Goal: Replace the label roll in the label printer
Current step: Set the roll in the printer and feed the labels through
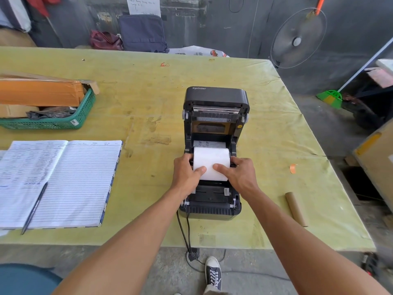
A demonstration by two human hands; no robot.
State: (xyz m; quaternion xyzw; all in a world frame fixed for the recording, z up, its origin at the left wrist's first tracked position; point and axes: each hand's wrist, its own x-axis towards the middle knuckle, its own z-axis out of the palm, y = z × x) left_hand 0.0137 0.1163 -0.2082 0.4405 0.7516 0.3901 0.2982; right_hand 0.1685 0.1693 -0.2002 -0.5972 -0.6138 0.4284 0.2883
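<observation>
A black label printer (214,207) stands on the yellow-green table (148,99) with its lid (215,96) swung up and back. A white label roll (210,158) lies in the printer's open bay. My left hand (186,173) grips the roll's left end, thumb on the paper. My right hand (238,173) grips the right end, thumb also pressed on the paper. An empty brown cardboard core (296,209) lies on the table to the right of the printer.
An open lined notebook (70,182) with a pen (34,208) lies at the left. A green basket (63,122) with cardboard boxes sits far left. Black cables (184,233) drop over the table's front edge. A small orange scrap (293,168) lies right of the printer.
</observation>
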